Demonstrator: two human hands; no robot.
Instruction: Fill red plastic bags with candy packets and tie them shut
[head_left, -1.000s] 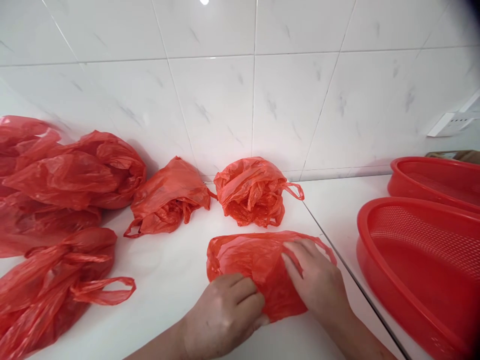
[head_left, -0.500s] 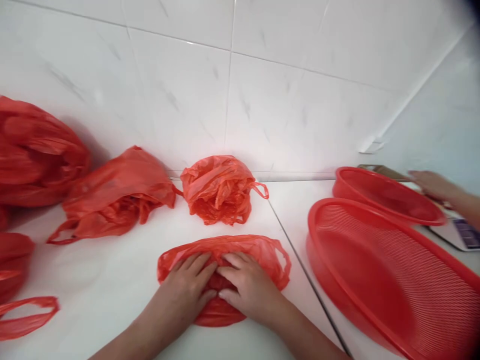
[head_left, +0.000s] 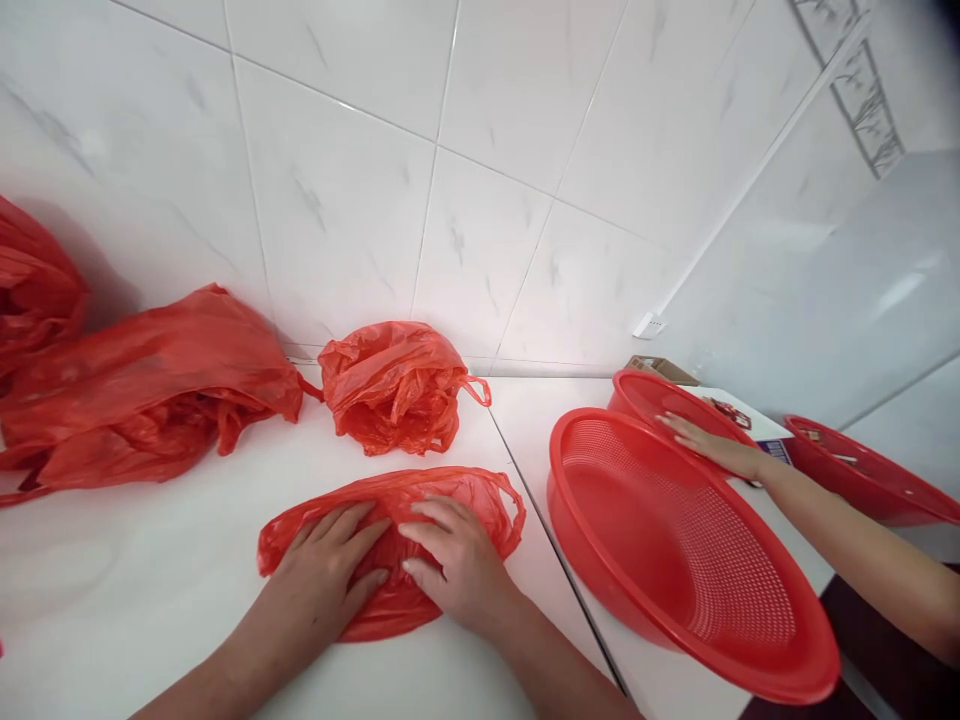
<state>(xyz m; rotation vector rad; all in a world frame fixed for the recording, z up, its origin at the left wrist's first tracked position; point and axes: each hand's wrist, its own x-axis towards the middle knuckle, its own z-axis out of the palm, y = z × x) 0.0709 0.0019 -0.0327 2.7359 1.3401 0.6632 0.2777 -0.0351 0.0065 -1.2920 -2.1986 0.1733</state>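
Note:
A red plastic bag (head_left: 390, 620) lies on the white tabletop in front of me, its mouth spread wide and a loop handle at its right end. On the bag's left part rests my left hand (head_left: 322, 560), fingers stretched out and spread. My right hand (head_left: 450, 550) lies over the right part, its fingers apart too. The two hands have a gap between them where bare red plastic shows. Whatever lies inside the bag under my fingers is hidden. Just behind it sits a crumpled red bag (head_left: 394, 385) with a small loop handle.
More filled red bags (head_left: 150, 370) stand at left along the tiled wall (head_left: 337, 200). To the right are a large red plastic basket (head_left: 637, 520), a smaller red basket (head_left: 645, 390) touched by another person's hand (head_left: 712, 447), and a red tub (head_left: 870, 480). A seam (head_left: 551, 540) crosses the tabletop.
The view has turned right, so the bags sit further left. My hands have moved slightly apart on the bag. The other person's hand now reaches over the smaller basket.

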